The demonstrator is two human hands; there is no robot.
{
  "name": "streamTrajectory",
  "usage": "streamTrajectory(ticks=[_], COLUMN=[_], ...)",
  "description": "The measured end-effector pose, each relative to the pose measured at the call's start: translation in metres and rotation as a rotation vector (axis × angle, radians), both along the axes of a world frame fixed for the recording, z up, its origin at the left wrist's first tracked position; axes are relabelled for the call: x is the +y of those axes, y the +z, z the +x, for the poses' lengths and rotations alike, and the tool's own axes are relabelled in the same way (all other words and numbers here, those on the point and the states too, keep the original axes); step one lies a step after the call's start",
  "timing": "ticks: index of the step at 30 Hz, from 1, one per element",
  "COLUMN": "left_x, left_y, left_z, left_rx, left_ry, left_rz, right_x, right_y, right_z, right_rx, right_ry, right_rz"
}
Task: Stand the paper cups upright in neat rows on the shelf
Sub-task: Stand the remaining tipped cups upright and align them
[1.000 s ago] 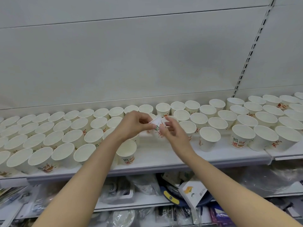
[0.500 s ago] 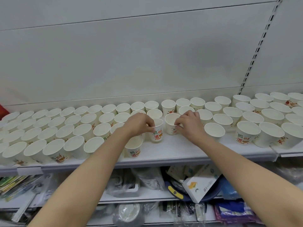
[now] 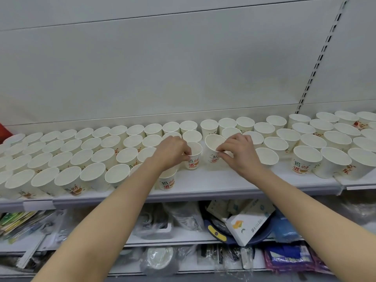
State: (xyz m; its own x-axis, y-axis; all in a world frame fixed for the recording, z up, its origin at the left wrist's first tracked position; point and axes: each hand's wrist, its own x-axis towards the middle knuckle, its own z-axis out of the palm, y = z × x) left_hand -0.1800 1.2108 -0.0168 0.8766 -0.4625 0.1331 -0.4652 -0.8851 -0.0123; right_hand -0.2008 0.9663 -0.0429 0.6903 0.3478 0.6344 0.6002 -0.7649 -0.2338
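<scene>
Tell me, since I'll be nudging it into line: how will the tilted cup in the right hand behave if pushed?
The tilted cup looks empty and thin-walled, so probably very light and easily dented where the right hand pinches its rim. Narrower at the base, it may tip rather than slide, bumping the upright cup beside it.

Two bare forearms, no sleeves, rings or watch visible.

A second ago both hands held one stack together above the shelf; now the left hand (image 3: 172,151) pinches one paper cup (image 3: 193,155) and the right hand (image 3: 239,152) another (image 3: 213,147), apart.
</scene>
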Motion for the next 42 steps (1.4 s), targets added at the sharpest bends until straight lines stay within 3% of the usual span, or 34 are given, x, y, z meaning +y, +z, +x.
streamTrajectory(ticks=[4, 7, 10, 16, 23, 42], left_x=[-0.004, 0.001, 0.018, 0.035, 0.034, 0.028], left_y=[-0.006, -0.001, 0.006, -0.018, -0.035, -0.048], left_z=[-0.002, -0.013, -0.035, -0.088, -0.097, -0.108], left_rx=[0.021, 0.061, -0.038, -0.127, -0.139, -0.201], left_ry=[0.006, 0.061, 0.123, 0.212, 0.320, 0.278], left_rz=[-0.046, -0.227, -0.353, -0.268, -0.314, -0.439], right_x=[0.002, 0.012, 0.024, 0.041, 0.056, 0.069], right_y=[-0.004, -0.011, -0.021, -0.035, -0.039, -0.033], right_z=[-0.015, -0.026, -0.034, -0.044, -0.053, -0.062], right_rx=[0.015, 0.042, 0.046, 0.090, 0.371, 0.358], right_ry=[0.075, 0.138, 0.195, 0.185, 0.080, -0.018], right_rz=[0.021, 0.018, -0.017, 0.013, 0.227, 0.201])
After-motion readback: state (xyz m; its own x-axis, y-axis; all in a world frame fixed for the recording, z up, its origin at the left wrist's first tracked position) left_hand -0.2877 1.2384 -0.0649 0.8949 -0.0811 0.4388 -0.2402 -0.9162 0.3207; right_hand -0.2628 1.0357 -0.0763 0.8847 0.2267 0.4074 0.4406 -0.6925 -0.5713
